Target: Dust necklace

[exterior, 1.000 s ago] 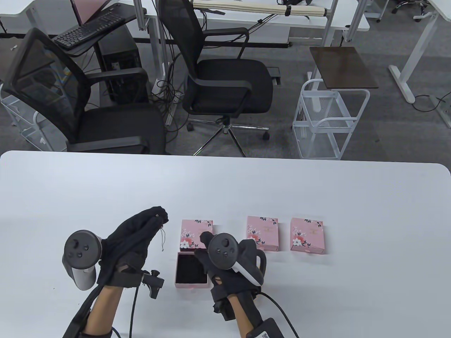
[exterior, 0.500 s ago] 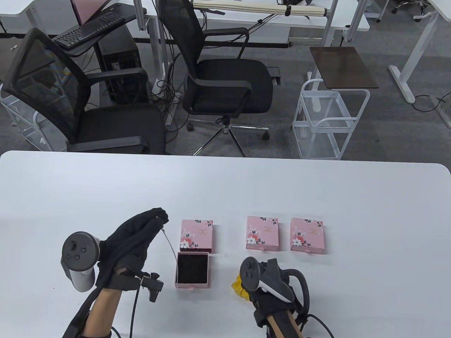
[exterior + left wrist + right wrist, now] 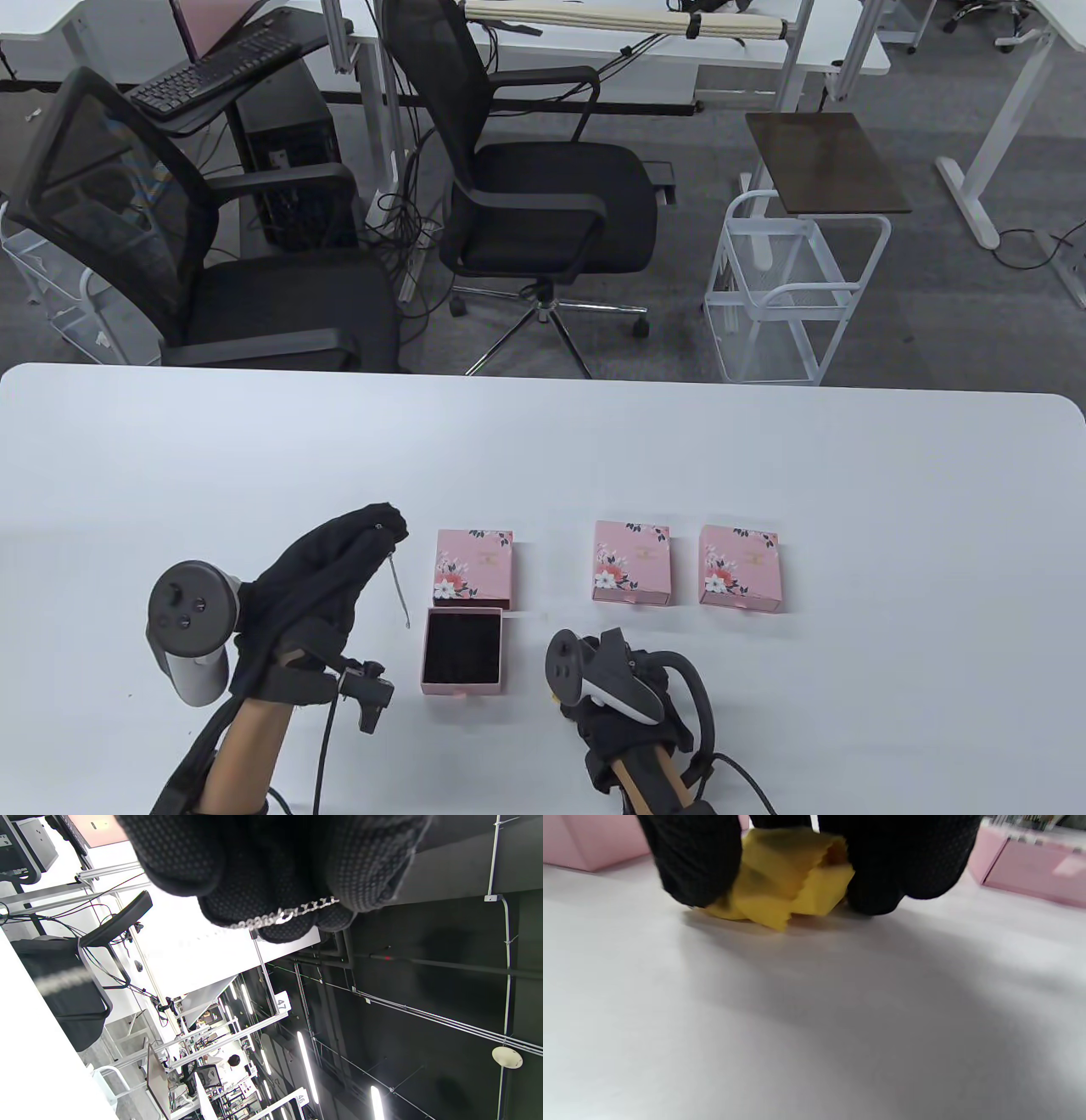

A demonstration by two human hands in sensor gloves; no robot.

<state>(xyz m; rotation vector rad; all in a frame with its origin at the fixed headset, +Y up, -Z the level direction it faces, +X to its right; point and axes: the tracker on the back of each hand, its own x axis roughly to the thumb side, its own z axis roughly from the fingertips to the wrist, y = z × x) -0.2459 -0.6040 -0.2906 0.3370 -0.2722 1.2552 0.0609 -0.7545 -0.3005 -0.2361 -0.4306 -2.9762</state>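
The left hand (image 3: 327, 577) is raised at the near left of the table (image 3: 764, 458), its fingertips (image 3: 292, 912) pinching the necklace (image 3: 397, 590), whose chain dangles just left of the open box (image 3: 463, 652). Right of the box, the right hand (image 3: 624, 692) presses down, fingers (image 3: 695, 857) gripping a yellow cloth (image 3: 785, 887). Three closed pink boxes (image 3: 632, 562) sit farther back.

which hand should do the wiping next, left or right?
Right. The right hand already grips the yellow cloth on the table; the left hand is occupied, holding the necklace up.
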